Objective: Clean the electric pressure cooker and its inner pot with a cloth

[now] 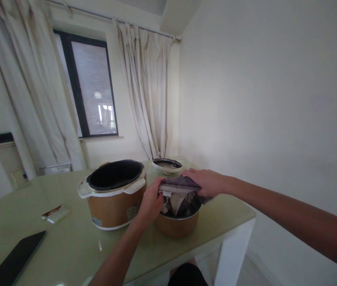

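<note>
A grey-purple patterned cloth (180, 183) with a small white tag is bunched over a round cooking pot (177, 228), its lower folds hanging inside the rim. My left hand (153, 200) grips the cloth's left side, right beside the pot's edge. On the opposite side my right hand (206, 182) has its fingers closed on the cloth above the rim. The pot is copper-brown outside with a dark interior, mostly covered by the cloth. To its left stands an uncovered brown and white electric cooker (111, 208), with a dark cavity.
Behind the pot lies an upturned round lid (167, 165). A dark flat tablet-like object (16, 256) and a small pale packet (57, 215) rest on the left of the greenish glossy table (67, 254). A wall (275, 119) rises on the right; curtains hang behind.
</note>
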The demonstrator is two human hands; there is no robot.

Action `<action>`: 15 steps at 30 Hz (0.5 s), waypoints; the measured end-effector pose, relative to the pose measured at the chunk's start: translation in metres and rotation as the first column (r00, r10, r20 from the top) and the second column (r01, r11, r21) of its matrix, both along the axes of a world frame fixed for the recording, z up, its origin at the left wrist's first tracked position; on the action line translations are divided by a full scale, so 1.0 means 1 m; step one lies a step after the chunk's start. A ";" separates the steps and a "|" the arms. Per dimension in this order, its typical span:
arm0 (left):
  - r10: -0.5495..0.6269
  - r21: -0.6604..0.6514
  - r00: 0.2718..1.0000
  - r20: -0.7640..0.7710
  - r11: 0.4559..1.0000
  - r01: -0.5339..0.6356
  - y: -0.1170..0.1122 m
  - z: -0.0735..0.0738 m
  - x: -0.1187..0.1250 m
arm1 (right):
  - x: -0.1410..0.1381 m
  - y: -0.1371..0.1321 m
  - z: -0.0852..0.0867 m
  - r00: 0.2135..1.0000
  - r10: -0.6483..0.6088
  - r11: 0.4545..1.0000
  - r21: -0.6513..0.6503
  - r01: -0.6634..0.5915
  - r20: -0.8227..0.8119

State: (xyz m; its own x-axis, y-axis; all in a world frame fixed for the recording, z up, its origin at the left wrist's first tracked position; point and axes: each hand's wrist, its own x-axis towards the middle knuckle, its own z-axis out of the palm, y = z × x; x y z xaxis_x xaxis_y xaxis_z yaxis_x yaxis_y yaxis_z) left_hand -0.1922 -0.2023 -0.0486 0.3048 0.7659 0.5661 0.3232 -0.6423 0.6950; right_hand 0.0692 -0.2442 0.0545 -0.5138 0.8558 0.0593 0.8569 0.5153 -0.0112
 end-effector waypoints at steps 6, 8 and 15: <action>-0.170 -0.428 0.872 0.459 0.818 0.385 0.000 0.005 -0.001 | 0.027 0.006 0.009 0.999 -0.051 0.992 0.116 0.052 -0.005; -0.246 -0.476 0.760 0.602 0.654 0.588 -0.005 0.009 -0.002 | 0.032 0.004 0.010 0.997 -0.049 0.975 0.218 0.033 0.067; -0.290 -0.654 0.731 0.617 0.327 0.682 -0.006 0.018 0.009 | 0.030 -0.001 0.003 0.977 -0.097 0.910 0.414 0.011 0.188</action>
State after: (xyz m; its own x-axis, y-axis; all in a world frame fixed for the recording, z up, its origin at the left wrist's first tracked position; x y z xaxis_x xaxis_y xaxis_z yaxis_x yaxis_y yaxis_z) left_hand -0.1835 -0.2084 -0.0304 0.7386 0.6710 -0.0652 -0.2102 0.3210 0.9234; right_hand 0.0989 -0.2452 0.0577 -0.5052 0.8050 0.3110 0.8457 0.3900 0.3642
